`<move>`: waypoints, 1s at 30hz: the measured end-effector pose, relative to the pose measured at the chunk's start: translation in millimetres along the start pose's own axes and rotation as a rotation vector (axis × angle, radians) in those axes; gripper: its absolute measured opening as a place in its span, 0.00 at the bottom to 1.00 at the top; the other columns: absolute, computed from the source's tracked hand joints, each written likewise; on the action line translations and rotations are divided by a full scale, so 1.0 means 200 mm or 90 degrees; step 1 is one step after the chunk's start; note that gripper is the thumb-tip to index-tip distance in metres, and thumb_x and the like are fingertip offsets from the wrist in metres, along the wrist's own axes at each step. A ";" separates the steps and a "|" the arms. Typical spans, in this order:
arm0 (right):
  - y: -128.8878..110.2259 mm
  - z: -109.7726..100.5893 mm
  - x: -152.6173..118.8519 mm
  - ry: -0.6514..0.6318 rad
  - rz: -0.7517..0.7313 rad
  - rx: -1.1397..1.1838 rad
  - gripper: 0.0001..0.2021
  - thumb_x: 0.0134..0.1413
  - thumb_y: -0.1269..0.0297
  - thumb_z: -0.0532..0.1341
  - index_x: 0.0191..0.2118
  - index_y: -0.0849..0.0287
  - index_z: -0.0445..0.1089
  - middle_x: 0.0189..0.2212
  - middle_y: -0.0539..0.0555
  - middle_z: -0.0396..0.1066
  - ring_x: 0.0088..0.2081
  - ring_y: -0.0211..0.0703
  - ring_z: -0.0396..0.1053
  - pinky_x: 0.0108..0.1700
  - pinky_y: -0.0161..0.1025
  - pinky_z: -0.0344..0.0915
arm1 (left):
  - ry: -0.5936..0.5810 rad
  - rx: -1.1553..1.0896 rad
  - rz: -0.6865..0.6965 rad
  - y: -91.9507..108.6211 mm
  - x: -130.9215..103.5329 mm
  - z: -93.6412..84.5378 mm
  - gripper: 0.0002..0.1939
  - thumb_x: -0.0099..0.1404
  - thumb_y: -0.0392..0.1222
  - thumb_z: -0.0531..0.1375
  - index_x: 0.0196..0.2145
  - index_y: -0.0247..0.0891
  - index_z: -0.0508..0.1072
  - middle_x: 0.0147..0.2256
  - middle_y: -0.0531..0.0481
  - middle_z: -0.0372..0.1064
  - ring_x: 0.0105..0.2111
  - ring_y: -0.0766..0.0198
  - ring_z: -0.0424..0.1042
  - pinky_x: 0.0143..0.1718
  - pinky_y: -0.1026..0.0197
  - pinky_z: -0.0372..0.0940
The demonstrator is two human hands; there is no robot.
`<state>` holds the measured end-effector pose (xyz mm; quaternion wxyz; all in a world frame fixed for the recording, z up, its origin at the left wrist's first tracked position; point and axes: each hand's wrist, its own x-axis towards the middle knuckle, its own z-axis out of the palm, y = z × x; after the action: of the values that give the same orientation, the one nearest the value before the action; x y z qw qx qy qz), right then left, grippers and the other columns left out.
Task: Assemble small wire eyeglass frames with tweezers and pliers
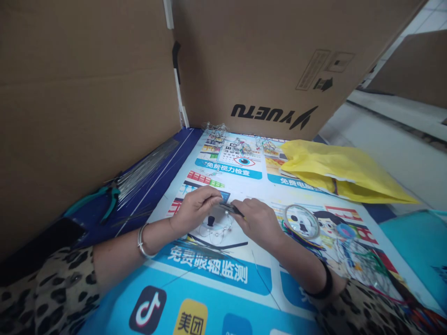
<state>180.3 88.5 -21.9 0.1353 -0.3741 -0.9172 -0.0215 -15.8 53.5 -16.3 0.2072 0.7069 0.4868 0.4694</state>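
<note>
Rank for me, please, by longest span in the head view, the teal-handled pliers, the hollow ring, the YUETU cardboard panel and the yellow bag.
1. YUETU cardboard panel
2. Yellow bag
3. Teal-handled pliers
4. Hollow ring

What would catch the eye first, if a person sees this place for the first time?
Probably the bright yellow bag on the right, and the tall cardboard panel at the back, with black YUETU lettering upside down. Then, near the centre, the left grip and the right grip close together at a small dark object, with beaded wire just below it.
</note>
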 end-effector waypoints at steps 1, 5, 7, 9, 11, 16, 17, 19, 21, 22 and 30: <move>0.00 0.00 0.00 -0.003 0.000 -0.002 0.12 0.59 0.57 0.51 0.42 0.55 0.67 0.30 0.53 0.70 0.34 0.43 0.64 0.34 0.37 0.53 | 0.001 -0.007 -0.008 0.00 0.00 0.00 0.06 0.63 0.37 0.53 0.31 0.37 0.69 0.26 0.53 0.67 0.25 0.69 0.66 0.30 0.66 0.62; -0.01 0.00 0.00 -0.019 0.017 -0.014 0.11 0.58 0.56 0.52 0.39 0.55 0.67 0.29 0.52 0.70 0.32 0.42 0.65 0.30 0.36 0.51 | 0.002 -0.049 -0.042 0.01 0.00 0.00 0.06 0.63 0.38 0.53 0.31 0.37 0.68 0.24 0.55 0.64 0.21 0.71 0.64 0.27 0.67 0.61; -0.01 -0.01 0.00 -0.024 0.022 -0.019 0.11 0.58 0.56 0.52 0.38 0.55 0.67 0.29 0.52 0.70 0.32 0.42 0.65 0.30 0.36 0.50 | -0.004 -0.064 -0.050 0.01 0.00 0.00 0.06 0.63 0.38 0.53 0.31 0.37 0.68 0.24 0.56 0.63 0.20 0.72 0.64 0.25 0.68 0.61; -0.01 -0.01 0.00 -0.027 0.022 -0.019 0.11 0.58 0.56 0.52 0.38 0.55 0.67 0.29 0.52 0.70 0.32 0.42 0.66 0.29 0.36 0.49 | -0.006 -0.069 -0.049 0.01 0.00 0.00 0.05 0.63 0.37 0.53 0.30 0.37 0.68 0.24 0.55 0.63 0.20 0.72 0.64 0.24 0.68 0.61; -0.02 -0.01 0.00 -0.026 0.022 -0.018 0.11 0.58 0.56 0.52 0.39 0.55 0.67 0.29 0.52 0.70 0.33 0.42 0.66 0.30 0.36 0.50 | -0.008 -0.068 -0.047 0.02 0.00 0.00 0.05 0.63 0.36 0.54 0.30 0.37 0.68 0.24 0.55 0.63 0.21 0.73 0.64 0.25 0.69 0.61; -0.02 -0.01 0.00 -0.023 0.028 -0.029 0.11 0.58 0.56 0.52 0.39 0.54 0.67 0.30 0.52 0.70 0.34 0.41 0.66 0.31 0.36 0.50 | -0.004 -0.094 -0.094 0.02 0.00 0.01 0.06 0.63 0.40 0.54 0.29 0.36 0.67 0.23 0.56 0.62 0.19 0.73 0.63 0.23 0.70 0.60; -0.02 0.00 0.00 -0.024 0.028 -0.030 0.11 0.58 0.56 0.52 0.39 0.54 0.67 0.30 0.51 0.70 0.34 0.41 0.66 0.31 0.35 0.50 | -0.005 -0.108 -0.110 0.02 0.00 0.01 0.07 0.63 0.40 0.54 0.29 0.36 0.67 0.24 0.56 0.62 0.19 0.73 0.63 0.22 0.70 0.60; -0.02 0.00 0.00 -0.025 0.027 -0.028 0.11 0.58 0.56 0.52 0.39 0.54 0.67 0.30 0.51 0.69 0.34 0.41 0.66 0.31 0.35 0.50 | -0.005 -0.141 -0.138 0.02 0.00 0.01 0.08 0.63 0.42 0.54 0.29 0.36 0.67 0.24 0.56 0.62 0.19 0.74 0.64 0.21 0.70 0.60; -0.02 0.00 0.00 -0.026 0.026 -0.023 0.11 0.58 0.56 0.51 0.39 0.54 0.67 0.30 0.51 0.69 0.34 0.40 0.65 0.31 0.35 0.50 | -0.007 -0.167 -0.159 0.02 0.01 0.01 0.08 0.62 0.42 0.54 0.29 0.36 0.67 0.25 0.56 0.62 0.19 0.74 0.64 0.21 0.70 0.60; -0.01 0.00 0.00 -0.026 0.025 -0.020 0.11 0.58 0.56 0.51 0.40 0.54 0.67 0.30 0.51 0.69 0.34 0.40 0.65 0.32 0.35 0.50 | -0.009 -0.175 -0.168 0.02 0.01 0.01 0.08 0.62 0.42 0.54 0.29 0.36 0.67 0.24 0.56 0.62 0.19 0.74 0.63 0.21 0.71 0.60; -0.01 -0.01 0.00 -0.035 0.020 -0.024 0.12 0.59 0.55 0.51 0.40 0.55 0.66 0.30 0.51 0.70 0.34 0.41 0.66 0.31 0.35 0.50 | -0.007 -0.174 -0.190 0.03 0.01 0.01 0.09 0.62 0.43 0.53 0.29 0.36 0.66 0.25 0.56 0.62 0.19 0.75 0.63 0.21 0.71 0.59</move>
<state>178.6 86.4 -20.2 0.1032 -0.3916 -0.9139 -0.0263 -11.1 53.3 -12.4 0.3708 0.5948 0.5169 0.4914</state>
